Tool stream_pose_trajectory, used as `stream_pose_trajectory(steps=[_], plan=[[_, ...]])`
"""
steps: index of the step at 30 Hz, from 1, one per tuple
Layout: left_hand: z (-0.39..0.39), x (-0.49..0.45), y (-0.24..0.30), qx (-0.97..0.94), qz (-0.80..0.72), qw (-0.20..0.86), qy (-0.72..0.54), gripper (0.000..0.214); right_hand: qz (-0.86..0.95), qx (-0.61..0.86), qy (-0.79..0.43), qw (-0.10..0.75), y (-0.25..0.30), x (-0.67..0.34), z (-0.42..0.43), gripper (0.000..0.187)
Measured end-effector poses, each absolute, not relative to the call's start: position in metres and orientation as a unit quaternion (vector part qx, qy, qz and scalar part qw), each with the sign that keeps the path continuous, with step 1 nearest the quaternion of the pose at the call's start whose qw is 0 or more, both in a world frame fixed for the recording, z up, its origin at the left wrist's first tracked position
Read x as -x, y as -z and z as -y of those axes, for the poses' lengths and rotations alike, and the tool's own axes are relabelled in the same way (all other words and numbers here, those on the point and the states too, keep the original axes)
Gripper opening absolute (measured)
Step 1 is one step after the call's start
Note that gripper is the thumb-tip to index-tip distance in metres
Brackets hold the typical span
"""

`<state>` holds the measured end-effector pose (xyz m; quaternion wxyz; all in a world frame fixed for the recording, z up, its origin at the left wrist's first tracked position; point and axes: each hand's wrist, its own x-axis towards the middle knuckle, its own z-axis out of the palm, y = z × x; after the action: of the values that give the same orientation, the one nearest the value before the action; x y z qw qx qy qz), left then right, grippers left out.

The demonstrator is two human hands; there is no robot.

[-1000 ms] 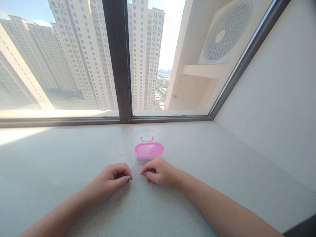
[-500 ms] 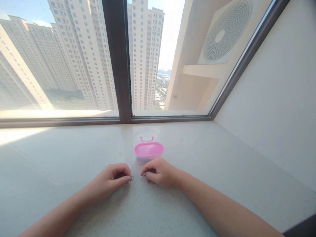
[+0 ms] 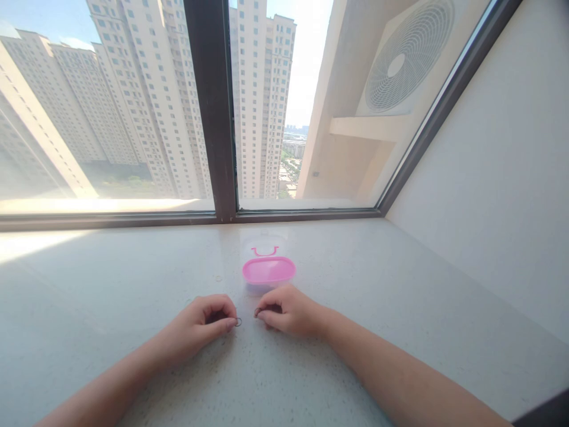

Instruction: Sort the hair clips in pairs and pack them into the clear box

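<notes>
My left hand (image 3: 208, 320) pinches a small thin ring (image 3: 239, 322) between thumb and forefinger, and the ring pokes out past the fingertips. Just to the right, my right hand (image 3: 284, 308) grips a small dark ring (image 3: 256, 312) at its fingertips. A short gap separates the two rings. Beyond my right hand sits a small plastic box (image 3: 269, 270) with a pink oval top part and a see-through lower part, which the hand partly covers. Right behind it shows a pink handle (image 3: 265, 251) on something clear.
The pale speckled sill (image 3: 133, 279) carries a faint small ring-shaped item (image 3: 218, 278) left of the box. A dark window frame (image 3: 224, 178) closes off the back. On the right rises a white wall (image 3: 502, 178).
The dark ring in my right hand has shifted slightly left and turned at the fingertips. My left hand and the box look almost unchanged.
</notes>
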<state>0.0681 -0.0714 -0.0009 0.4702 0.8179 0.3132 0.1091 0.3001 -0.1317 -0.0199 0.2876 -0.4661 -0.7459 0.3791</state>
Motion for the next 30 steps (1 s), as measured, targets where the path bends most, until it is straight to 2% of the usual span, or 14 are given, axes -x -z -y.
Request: stream_pose_trajectory(steps=[30], plan=[[0.0709, -0.0683, 0.0017, -0.813, -0.317, 0.476, -0.112, 0.022, 0.755, 0.468, -0.368, 0.274, 0.0207, -0.3010, 0.1311, 0.016]])
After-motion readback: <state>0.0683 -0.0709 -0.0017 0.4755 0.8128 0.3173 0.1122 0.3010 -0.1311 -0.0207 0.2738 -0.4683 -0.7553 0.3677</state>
